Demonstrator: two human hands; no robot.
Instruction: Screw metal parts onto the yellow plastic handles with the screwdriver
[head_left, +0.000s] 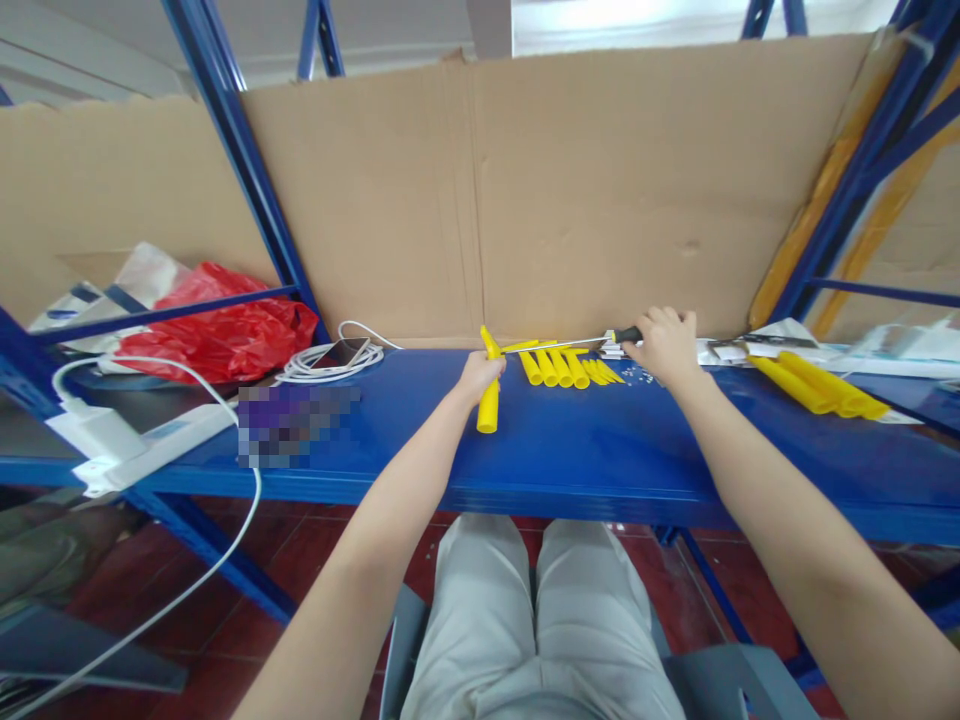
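Note:
My left hand [480,376] is closed round a yellow plastic tube [489,396], holding it upright-tilted above the blue shelf [585,450]. My right hand [664,345] is closed on the black handle of a screwdriver [592,342], whose thin metal shaft points left toward the top of the tube. Several more yellow tubes [562,366] lie side by side on the shelf between my hands. Small pale screws [637,376] are scattered just below my right hand.
A cardboard sheet [600,190] backs the shelf. At left are a red plastic bag [217,325], a coiled white cable with a phone [337,357] and a white power strip [142,440]. More yellow tubes [825,388] and white packets lie at right. Blue rack posts stand either side.

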